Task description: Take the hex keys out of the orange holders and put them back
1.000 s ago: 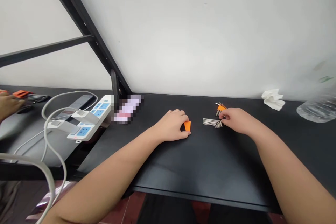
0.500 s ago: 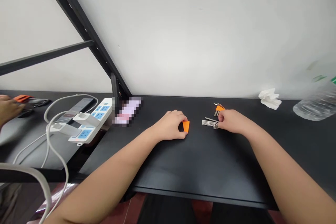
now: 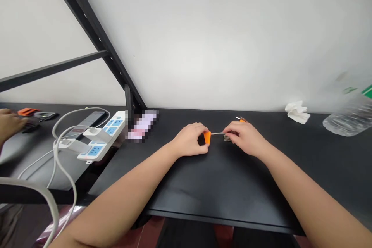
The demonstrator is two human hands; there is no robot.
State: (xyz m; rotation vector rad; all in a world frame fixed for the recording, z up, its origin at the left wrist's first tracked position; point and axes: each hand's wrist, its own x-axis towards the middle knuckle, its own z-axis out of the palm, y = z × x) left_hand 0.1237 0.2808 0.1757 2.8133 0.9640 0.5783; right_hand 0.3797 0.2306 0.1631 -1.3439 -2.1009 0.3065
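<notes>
Between thumb and fingers, my left hand (image 3: 190,139) grips an orange hex key holder (image 3: 207,138) just above the black table (image 3: 221,186). My right hand (image 3: 244,136) pinches a metal hex key (image 3: 217,133), whose far end reaches the holder's right side; whether it sits in a hole I cannot tell. Partly covered by my right hand, a row of several other hex keys (image 3: 227,138) lies on the table. Behind that hand, a second orange holder (image 3: 242,120) with keys in it is mostly hidden.
At left, a white power strip (image 3: 100,139) carries plugs and looping white cables (image 3: 55,155). A phone (image 3: 88,122) lies beyond it, and another person's hand (image 3: 10,124) is near an orange tool set (image 3: 27,112). At right are a crumpled tissue (image 3: 298,112) and a plastic bottle (image 3: 348,118).
My right hand has moved left with a hex key, bringing its end to the orange holder. My left hand keeps its grip, the holder turned slightly.
</notes>
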